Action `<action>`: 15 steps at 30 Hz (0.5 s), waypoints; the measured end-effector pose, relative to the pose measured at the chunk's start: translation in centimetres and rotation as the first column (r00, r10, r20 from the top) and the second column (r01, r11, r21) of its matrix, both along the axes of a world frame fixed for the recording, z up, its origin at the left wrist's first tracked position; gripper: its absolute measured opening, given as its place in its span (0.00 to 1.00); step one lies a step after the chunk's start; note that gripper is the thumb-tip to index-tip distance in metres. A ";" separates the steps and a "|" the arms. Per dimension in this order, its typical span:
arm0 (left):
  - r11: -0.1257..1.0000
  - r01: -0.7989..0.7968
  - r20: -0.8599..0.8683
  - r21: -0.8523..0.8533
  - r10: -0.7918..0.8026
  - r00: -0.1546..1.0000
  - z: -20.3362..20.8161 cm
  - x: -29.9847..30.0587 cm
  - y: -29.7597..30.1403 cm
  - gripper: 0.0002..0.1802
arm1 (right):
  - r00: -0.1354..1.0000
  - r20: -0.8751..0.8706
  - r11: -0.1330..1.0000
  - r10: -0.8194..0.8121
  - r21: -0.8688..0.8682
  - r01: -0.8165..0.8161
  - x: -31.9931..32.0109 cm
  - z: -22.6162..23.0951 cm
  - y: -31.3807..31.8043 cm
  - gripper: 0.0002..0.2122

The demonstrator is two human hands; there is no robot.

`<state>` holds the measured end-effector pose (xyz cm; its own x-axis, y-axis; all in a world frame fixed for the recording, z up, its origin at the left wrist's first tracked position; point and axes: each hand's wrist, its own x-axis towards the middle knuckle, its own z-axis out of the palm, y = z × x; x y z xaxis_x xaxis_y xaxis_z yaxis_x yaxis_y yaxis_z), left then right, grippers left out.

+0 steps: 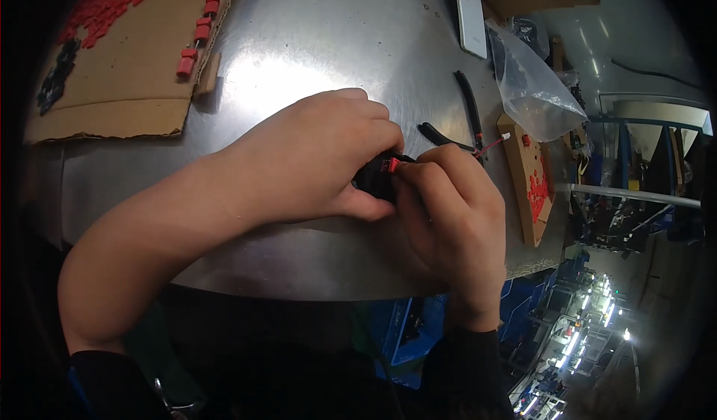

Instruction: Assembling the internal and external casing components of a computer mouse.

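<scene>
Over the metal table, my left hand (336,155) is closed around a small black part (379,182), with the thumb below it and the fingers above. Much of that part is hidden by the hand. Against it from the right, my right hand (459,214) pinches a small red piece (391,165) between thumb and forefinger. The red piece touches the black part; whether it sits inside an opening I cannot tell. Just beyond my right hand lie pliers (469,110) with black handles spread apart. A thin red wire (491,147) with a white connector lies beside them.
A cardboard sheet (127,76) at far left bears many red pieces, a row of red-and-black parts and some black parts. On the right stand a shallow cardboard tray (532,222) with red bits, a clear plastic bag (534,84) and a white phone (470,16). Blue crates (407,338) show below the table edge.
</scene>
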<state>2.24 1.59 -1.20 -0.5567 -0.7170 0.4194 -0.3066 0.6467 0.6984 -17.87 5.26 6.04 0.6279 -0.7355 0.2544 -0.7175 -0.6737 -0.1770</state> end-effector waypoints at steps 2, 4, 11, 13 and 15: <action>1.000 0.005 0.000 0.008 -0.005 1.000 0.0 0.0 0.0 0.25 | 0.998 -0.066 1.000 -0.012 -0.024 0.010 0.2 0.2 0.1 0.09; 1.000 0.011 0.002 0.017 -0.011 1.000 -0.1 0.0 0.0 0.25 | 0.999 -0.041 1.000 0.003 -0.031 -0.004 0.2 -0.1 0.0 0.09; 1.000 -0.006 0.010 0.005 0.006 1.000 -0.1 0.1 0.0 0.25 | 0.995 0.100 0.995 -0.015 0.103 0.004 -0.8 -0.7 -0.8 0.07; 1.000 0.000 0.012 0.012 0.000 1.000 -0.1 0.2 0.0 0.25 | 0.995 0.097 0.988 -0.037 0.152 0.022 -0.7 -0.1 -0.8 0.07; 1.000 0.001 0.016 0.020 -0.002 1.000 -0.1 0.2 -0.1 0.26 | 0.994 0.093 0.979 -0.061 0.200 0.042 -0.9 0.0 -0.8 0.07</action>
<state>2.47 1.49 -1.30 -0.5644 -0.7244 0.3959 -0.3170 0.6330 0.7063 -18.76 4.42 6.03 0.5669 -0.8082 0.1596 -0.7228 -0.5809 -0.3742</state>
